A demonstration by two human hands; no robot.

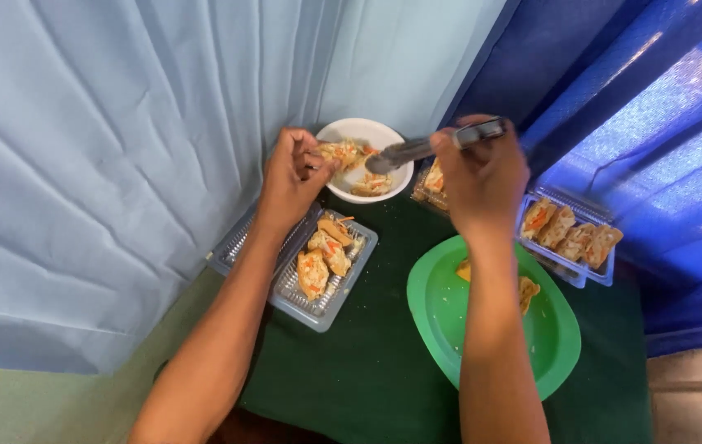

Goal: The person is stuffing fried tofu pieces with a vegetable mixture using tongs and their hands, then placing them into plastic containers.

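Fingers of the left hand (292, 174) pinched a piece of filled roll (336, 151) at the nine o'clock rim of the white bowl (390, 136). Right hand (482, 177) fingers were curled tight around metal tongs (417, 149), whose tips reached into the bowl from three o'clock. At the bowl's seven o'clock lay an open clear tray (322, 312) of rolls; at five o'clock sat a green plate (437, 316), and at three o'clock another filled clear tray (569, 270).
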